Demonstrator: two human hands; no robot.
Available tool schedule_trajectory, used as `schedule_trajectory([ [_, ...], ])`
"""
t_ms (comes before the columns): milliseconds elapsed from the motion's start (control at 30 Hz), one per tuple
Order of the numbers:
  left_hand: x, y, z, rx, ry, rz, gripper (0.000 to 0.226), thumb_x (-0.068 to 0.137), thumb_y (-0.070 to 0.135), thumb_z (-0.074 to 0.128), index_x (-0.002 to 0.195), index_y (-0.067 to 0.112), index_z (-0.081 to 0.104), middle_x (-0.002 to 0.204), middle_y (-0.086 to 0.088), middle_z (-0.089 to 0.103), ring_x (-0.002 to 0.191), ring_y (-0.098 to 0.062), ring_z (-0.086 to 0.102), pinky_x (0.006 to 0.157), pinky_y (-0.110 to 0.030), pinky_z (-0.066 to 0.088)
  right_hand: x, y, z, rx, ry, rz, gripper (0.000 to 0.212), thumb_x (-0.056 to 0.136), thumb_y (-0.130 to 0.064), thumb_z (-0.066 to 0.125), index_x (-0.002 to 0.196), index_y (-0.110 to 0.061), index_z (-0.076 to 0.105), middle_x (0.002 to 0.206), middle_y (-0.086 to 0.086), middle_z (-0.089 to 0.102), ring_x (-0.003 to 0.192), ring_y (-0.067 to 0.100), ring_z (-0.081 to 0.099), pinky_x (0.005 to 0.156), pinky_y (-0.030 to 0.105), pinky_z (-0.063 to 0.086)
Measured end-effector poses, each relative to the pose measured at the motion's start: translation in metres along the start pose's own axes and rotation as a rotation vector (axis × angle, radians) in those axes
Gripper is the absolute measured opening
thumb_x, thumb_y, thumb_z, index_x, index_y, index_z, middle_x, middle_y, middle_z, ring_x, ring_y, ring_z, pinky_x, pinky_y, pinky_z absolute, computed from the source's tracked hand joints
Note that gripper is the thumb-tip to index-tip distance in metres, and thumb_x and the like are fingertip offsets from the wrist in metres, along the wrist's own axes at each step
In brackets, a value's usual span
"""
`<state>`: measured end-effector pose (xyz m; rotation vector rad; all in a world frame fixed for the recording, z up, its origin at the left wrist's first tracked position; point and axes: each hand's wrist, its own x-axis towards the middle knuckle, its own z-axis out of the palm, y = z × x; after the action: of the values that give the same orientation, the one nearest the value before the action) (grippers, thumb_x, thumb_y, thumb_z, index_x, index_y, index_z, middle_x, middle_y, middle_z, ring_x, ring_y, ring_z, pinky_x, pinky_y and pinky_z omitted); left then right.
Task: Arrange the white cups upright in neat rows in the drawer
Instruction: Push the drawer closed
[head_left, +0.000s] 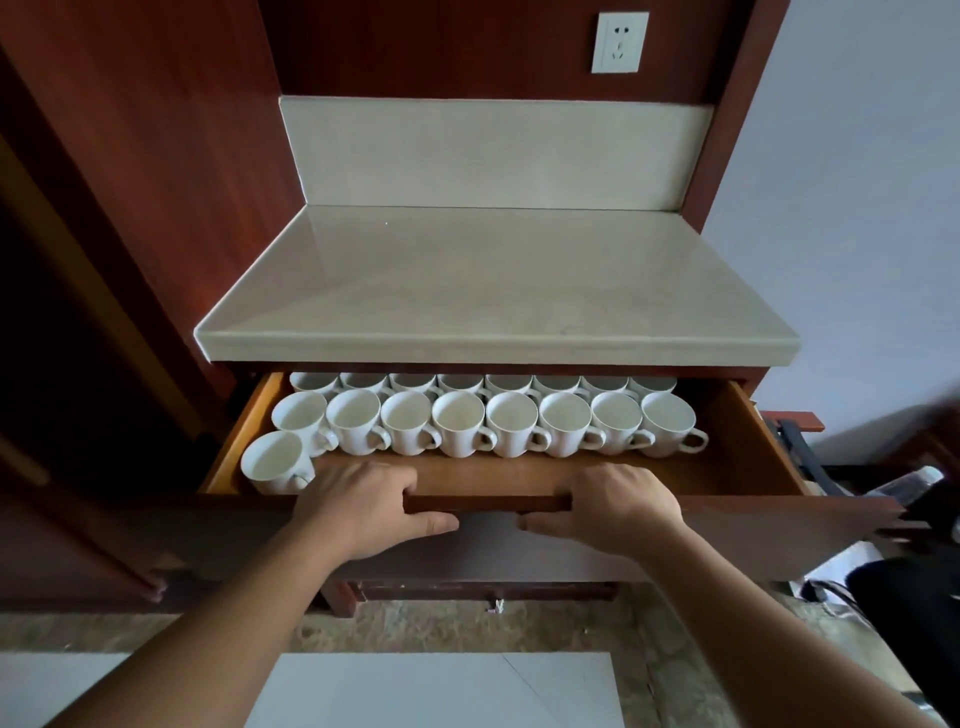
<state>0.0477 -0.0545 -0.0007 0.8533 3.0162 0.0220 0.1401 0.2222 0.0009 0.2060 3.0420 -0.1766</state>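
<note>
Hands (363, 506) (608, 506) grip drawer (483, 503) front edge, cups (460, 423) behind

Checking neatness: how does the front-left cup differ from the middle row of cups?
The front-left cup stands alone nearest the drawer front; the middle row has eight cups side by side. The front-left cup sits beside the left hand; the middle row lies farther back. Both are white, upright, handles rightward.

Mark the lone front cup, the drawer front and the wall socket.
lone front cup (276, 460): head view, inside of its bowl.
drawer front (488, 486): head view, middle of its inner face.
wall socket (620, 42): head view, centre of its white plate.
</note>
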Motion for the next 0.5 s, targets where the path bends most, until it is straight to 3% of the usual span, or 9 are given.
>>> schedule_trajectory([
  [233, 0.049, -0.015, 0.002, -0.018, 0.062, -0.014, 0.084, 0.059, 0.107, 0.033, 0.069, 0.026, 0.056, 0.065, 0.014, 0.057, 0.063, -0.005, 0.054, 0.063, -0.032, 0.052, 0.051, 0.005, -0.004, 0.001, 0.006, 0.06, 0.078, 0.056, -0.101, 0.043, 0.098, -0.04, 0.068, 0.094, -0.013, 0.072, 0.091, 0.016, 0.069, 0.075, 0.034, 0.055],
  [367, 0.066, -0.015, -0.002, -0.077, 0.102, -0.031, 0.071, 0.065, 0.1, 0.044, 0.074, 0.031, 0.054, 0.071, 0.016, 0.056, 0.068, -0.007, 0.055, 0.065, -0.032, 0.051, 0.067, 0.004, -0.007, -0.007, 0.111, 0.052, 0.071, 0.063, -0.096, 0.046, 0.102, -0.04, 0.065, 0.097, -0.016, 0.069, 0.098, 0.012, 0.066, 0.084, 0.032, 0.052],
  [433, 0.06, -0.016, 0.0, -0.207, 0.259, 0.004, 0.052, 0.074, 0.081, 0.065, 0.087, 0.031, 0.059, 0.084, 0.016, 0.06, 0.08, -0.01, 0.058, 0.071, -0.031, 0.05, 0.063, 0.003, -0.006, 0.029, 0.262, 0.035, 0.062, 0.072, -0.083, 0.059, 0.114, -0.037, 0.064, 0.113, -0.012, 0.065, 0.114, 0.016, 0.056, 0.1, 0.034, 0.043],
  [500, 0.04, -0.022, 0.01, -0.313, 0.496, -0.015, 0.047, 0.078, 0.05, 0.082, 0.109, 0.019, 0.066, 0.108, 0.004, 0.065, 0.103, -0.019, 0.059, 0.09, -0.037, 0.05, 0.044, 0.006, 0.0, 0.159, 0.45, 0.141, 0.067, 0.078, -0.062, 0.073, 0.134, -0.027, 0.058, 0.133, -0.003, 0.055, 0.127, 0.022, 0.045, 0.11, 0.04, 0.036],
])
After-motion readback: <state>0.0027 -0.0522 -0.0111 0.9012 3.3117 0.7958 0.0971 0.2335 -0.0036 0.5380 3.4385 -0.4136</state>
